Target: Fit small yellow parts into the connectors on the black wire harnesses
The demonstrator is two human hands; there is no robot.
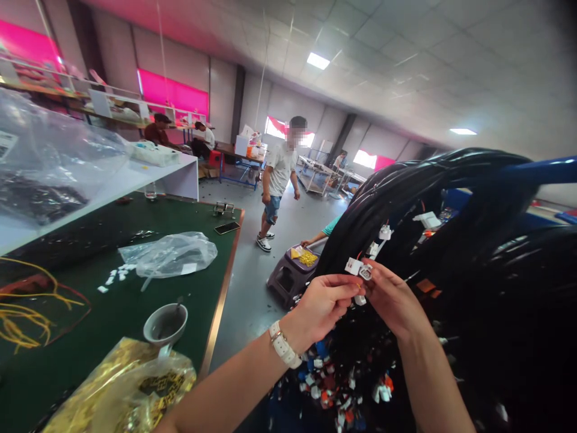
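Connector (365,272) sits just beside the cables (360,210), right hand (393,297) grasping it, probably to steady it; left hand (321,305) pinches what looks to me like 1 thin wire (359,287).

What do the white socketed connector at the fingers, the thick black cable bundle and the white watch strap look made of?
White socketed connector: probably hard plastic; opaque, molded-looking edges. Thick black cable bundle: likely flexible plastic sheathing; glossy highlights along its curve. White watch strap: leather or rubber, unclear; pale, fairly matte.
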